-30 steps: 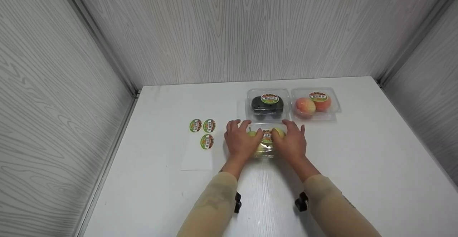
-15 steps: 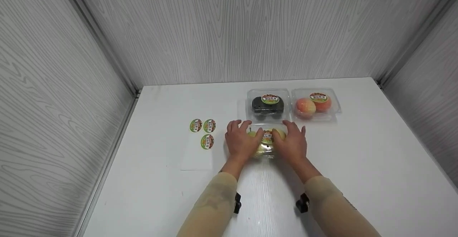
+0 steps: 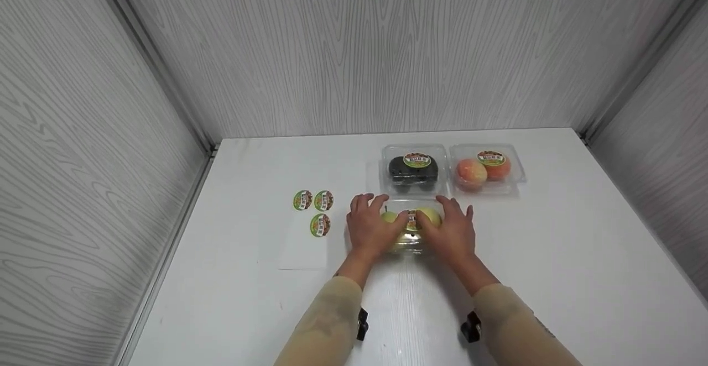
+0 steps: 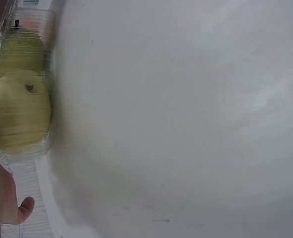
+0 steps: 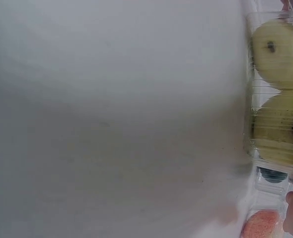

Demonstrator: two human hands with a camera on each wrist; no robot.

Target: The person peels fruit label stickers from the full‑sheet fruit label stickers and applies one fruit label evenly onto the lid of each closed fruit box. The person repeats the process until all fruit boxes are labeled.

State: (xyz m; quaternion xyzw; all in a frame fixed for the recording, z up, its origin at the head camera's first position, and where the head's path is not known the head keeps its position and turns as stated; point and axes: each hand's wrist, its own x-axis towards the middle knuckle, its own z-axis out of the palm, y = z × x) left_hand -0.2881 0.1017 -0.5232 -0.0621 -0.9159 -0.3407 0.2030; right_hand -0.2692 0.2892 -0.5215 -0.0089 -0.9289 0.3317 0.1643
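A clear plastic clamshell box (image 3: 412, 246) holding yellow-green fruit that looks like pears (image 5: 280, 130) stands on the table, its lid down. My left hand (image 3: 371, 229) grips its left side and my right hand (image 3: 452, 232) its right side, fingers bent toward the far corners. Both thumbs press on the oval fruit sticker (image 3: 411, 220) on the lid, covering its edges. The left wrist view shows the box wall with the pears (image 4: 23, 111) behind it, and part of the hand below. In the right wrist view, a little of the hand shows at the right edge.
Behind are two stickered clamshells, one with dark fruit (image 3: 412, 173), one with peach-like fruit (image 3: 471, 173). Several round stickers, such as this lower sticker (image 3: 319, 225), lie to the left on a white backing sheet (image 3: 303, 255). Grained panels (image 3: 354, 51) enclose the table.
The head view has tilted up slightly, so everything sits lower in the frame. My thumbs have slid a little closer together over the sticker; the box stays in place.
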